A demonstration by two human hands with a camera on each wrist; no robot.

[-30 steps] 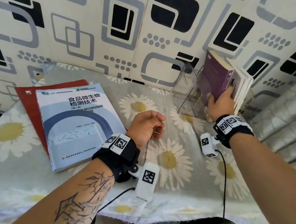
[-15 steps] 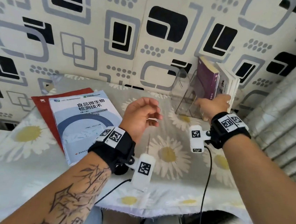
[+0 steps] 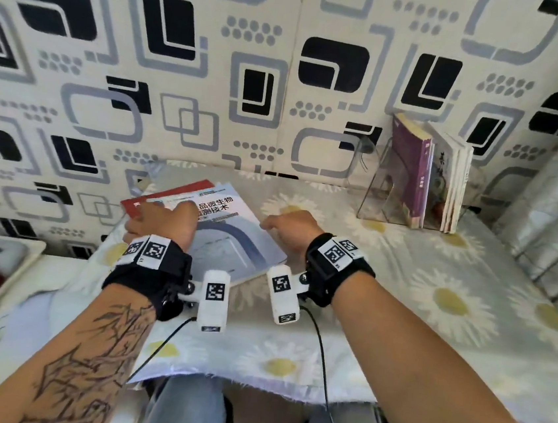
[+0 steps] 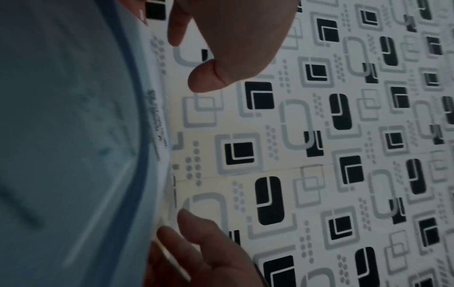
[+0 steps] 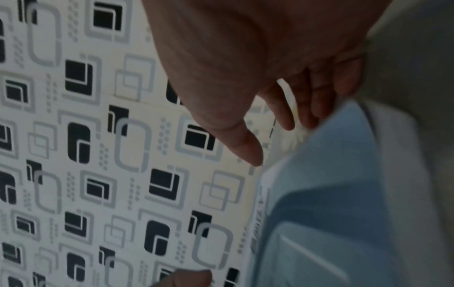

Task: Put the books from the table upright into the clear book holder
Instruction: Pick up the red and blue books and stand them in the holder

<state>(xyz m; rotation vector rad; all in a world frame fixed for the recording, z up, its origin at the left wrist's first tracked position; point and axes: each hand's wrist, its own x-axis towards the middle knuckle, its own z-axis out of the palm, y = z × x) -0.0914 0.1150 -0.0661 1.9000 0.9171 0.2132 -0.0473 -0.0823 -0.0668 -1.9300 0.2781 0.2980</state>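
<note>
Reaching for the next pick: blue book (image 3: 231,227) flat atop the red book (image 3: 155,200), well left of the clear book holder (image 3: 381,191), left hand (image 3: 163,221) and right hand (image 3: 290,233) both spread loose at its edges, nothing gripped yet; next, probably clasping, lifting, standing upright beside the purple book (image 3: 409,171).

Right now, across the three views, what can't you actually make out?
- Head view: the left hand covers most of the red book; its title is unreadable.
- Head view: right hand fingertips are hidden at the blue-and-white textbook edge.
- Wrist views: dark and blurred; neither grip is confirmable.
- Clear plastic book holder: dividers are hard to trace.
</note>
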